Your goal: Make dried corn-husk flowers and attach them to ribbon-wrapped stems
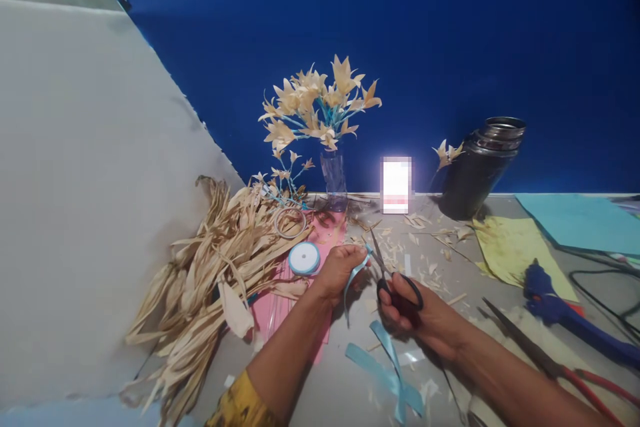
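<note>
My left hand (pixel 341 271) pinches a narrow light blue ribbon (pixel 354 275) between thumb and fingers, and its tail hangs down. A pair of scissors (pixel 383 260) with black handles is in my right hand (pixel 407 307), fingers through the loops. The blades point up, close beside the ribbon's upper end; whether they touch it I cannot tell. Below the hands a wider light blue ribbon (pixel 385 370) lies loosely on the table. Left of my left hand is a ribbon spool (pixel 304 258) with a white face, resting by pink paper (pixel 320 240).
Dried corn husks (pixel 200 280) are heaped at left. Husk flowers (pixel 320 100) stand in a clear vase (pixel 334 177). Further right are a dark flask (pixel 480 170), yellow paper (pixel 515 257), a blue glue gun (pixel 560 310) and red-handled shears (pixel 540 353). Husk scraps litter the table (pixel 330 393).
</note>
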Demonstrator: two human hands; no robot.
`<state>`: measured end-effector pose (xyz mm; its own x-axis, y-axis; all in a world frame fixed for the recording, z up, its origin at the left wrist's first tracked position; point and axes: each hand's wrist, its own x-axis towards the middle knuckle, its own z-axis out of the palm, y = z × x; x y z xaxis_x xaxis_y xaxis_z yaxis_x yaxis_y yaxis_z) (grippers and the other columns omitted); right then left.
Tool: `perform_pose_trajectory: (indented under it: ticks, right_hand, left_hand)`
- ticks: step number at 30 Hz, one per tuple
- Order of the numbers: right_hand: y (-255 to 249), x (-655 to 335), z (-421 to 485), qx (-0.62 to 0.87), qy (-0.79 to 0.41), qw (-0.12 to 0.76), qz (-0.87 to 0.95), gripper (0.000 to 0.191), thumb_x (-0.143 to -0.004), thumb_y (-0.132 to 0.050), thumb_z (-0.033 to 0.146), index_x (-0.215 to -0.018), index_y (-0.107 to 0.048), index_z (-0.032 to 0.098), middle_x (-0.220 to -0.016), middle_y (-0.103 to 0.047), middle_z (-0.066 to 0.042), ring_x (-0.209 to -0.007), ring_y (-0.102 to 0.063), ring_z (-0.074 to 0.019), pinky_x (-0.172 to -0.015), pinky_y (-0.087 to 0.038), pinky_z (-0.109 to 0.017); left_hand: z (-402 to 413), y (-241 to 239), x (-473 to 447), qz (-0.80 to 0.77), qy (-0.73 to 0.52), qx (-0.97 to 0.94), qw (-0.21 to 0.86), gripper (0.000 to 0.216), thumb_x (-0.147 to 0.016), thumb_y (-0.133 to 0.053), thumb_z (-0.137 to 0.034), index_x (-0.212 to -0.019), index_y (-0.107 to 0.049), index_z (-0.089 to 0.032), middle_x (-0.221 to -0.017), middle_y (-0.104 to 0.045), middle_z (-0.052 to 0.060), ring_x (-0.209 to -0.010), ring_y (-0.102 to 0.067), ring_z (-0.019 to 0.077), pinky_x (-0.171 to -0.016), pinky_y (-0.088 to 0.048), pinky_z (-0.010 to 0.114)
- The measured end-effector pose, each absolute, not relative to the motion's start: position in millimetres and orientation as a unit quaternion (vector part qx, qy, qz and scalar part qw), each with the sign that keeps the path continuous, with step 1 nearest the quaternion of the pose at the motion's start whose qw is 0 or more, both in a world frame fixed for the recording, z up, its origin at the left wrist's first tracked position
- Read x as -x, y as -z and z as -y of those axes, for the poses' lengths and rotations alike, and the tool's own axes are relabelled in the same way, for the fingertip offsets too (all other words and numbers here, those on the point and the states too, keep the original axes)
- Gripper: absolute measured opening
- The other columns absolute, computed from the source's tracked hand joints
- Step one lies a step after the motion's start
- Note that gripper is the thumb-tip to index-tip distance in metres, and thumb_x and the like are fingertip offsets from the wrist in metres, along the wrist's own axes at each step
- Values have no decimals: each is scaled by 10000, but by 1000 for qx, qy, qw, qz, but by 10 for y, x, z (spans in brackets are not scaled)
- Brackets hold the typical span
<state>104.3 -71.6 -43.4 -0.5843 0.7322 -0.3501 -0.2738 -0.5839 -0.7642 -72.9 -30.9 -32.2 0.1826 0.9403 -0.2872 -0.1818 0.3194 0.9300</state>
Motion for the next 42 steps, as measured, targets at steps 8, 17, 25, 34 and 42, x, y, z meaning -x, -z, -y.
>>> perform_pose_trajectory:
  ticks: [8,17,25,34,42]
  right_hand:
    - [342,-1027,712,367,-839,286,282,672,-623,-786,781,-748,-569,158,-560,-465,55,-461,-268,-26,-437,-78,-189]
    - [335,-1047,684,356,-845,277,286,552,-711,-814,654,-731,-573,159,-548,-458,50,-461,-254,-34,-419,-112,-166]
    - [385,-1067,667,338,-858,287,260,584,-647,-860,665,-728,-592,152,-544,-453,56,-458,-243,-25,-408,-127,-151]
    - [367,-1031,707,317,-856,339,227,529,-723,-817,645,-676,-607,162,-526,-391,58,-477,-191,-41,-403,-158,-148]
    - [328,-1001,727,280,-852,390,210,551,-734,-771,699,-653,-631,172,-515,-307,75,-493,-87,-62,-414,-167,-196]
  left_hand:
    - [311,325,695,-504,-433,-389,638,584,-671,-755,-708,-585,-531,-175,-410,-408,-56,-344,-295,50,-384,-203,222]
    - [302,268,729,-467,-435,-324,698,804,-742,-480,-902,-641,-643,-121,-399,-318,-78,-306,-225,37,-354,-149,207]
    - [290,242,745,-473,-433,-302,705,908,-686,-419,-965,-727,-683,-96,-540,-565,31,-432,-543,139,-404,-373,249]
    - [325,337,741,-451,-481,-398,638,567,-626,-825,-648,-719,-662,-113,-449,-386,-88,-384,-237,26,-415,-121,214]
    - [343,326,668,-441,-491,-387,644,555,-618,-826,-645,-704,-619,-138,-441,-376,-93,-373,-252,29,-404,-141,207]
